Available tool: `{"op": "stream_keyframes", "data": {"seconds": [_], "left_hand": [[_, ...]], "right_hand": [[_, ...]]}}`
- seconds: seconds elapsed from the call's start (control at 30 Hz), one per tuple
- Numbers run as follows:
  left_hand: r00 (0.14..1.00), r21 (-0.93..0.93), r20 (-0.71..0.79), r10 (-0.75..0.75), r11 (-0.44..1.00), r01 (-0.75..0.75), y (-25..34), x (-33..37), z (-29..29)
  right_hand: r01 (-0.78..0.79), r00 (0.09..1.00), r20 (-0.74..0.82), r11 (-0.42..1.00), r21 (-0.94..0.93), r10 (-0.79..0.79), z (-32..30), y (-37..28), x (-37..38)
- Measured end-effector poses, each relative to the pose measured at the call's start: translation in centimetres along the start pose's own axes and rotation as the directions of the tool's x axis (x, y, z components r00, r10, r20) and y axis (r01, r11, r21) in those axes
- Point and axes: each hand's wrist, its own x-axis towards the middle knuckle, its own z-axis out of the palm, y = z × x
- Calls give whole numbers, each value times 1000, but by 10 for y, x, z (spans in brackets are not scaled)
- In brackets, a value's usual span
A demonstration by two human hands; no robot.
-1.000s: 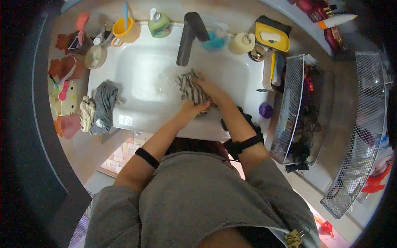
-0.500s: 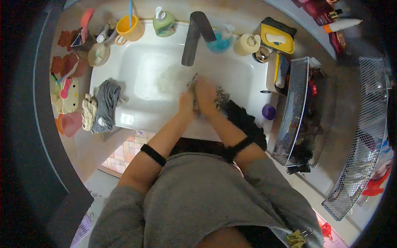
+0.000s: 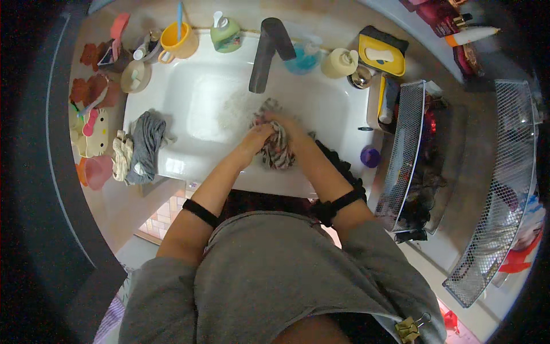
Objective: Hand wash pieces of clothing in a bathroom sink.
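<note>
Over the near part of the white sink (image 3: 183,155), both hands work a wet patterned cloth (image 3: 279,150) in dark and pale colours. My left hand (image 3: 257,139) grips its left side with curled fingers. On the other side my right hand (image 3: 288,127) is closed on the upper part of the cloth, partly blurred by motion. The cloth's lower end hangs down between my wrists. Beyond the hands stands the dark tap (image 3: 263,63), with foamy water (image 3: 234,109) in the basin. Black ruffled fabric (image 3: 338,157) lies over the sink's right side, partly hidden behind my right forearm.
A grey cloth (image 3: 147,148) and a cream cloth (image 3: 121,157) drape over the left rim. Along the back stand a yellow mug (image 3: 179,45), a green pump bottle (image 3: 225,37), a cream pump bottle (image 3: 339,64) and a yellow soap dish (image 3: 381,56). Wire baskets (image 3: 404,155) flank the right.
My hands have moved slightly apart, and more of the patterned cloth shows between them, hanging toward me. My left forearm has shifted a little left.
</note>
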Motion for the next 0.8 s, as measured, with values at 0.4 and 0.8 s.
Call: {"op": "stream_keyframes", "data": {"seconds": [0.4, 0.8], "left_hand": [[896, -874, 418, 147, 334, 353, -6, 16, 26], [987, -888, 86, -138, 438, 138, -67, 54, 35]], "right_hand": [[545, 468, 70, 225, -808, -881, 36, 52, -76], [85, 653, -396, 581, -809, -646, 0, 44, -6]]}}
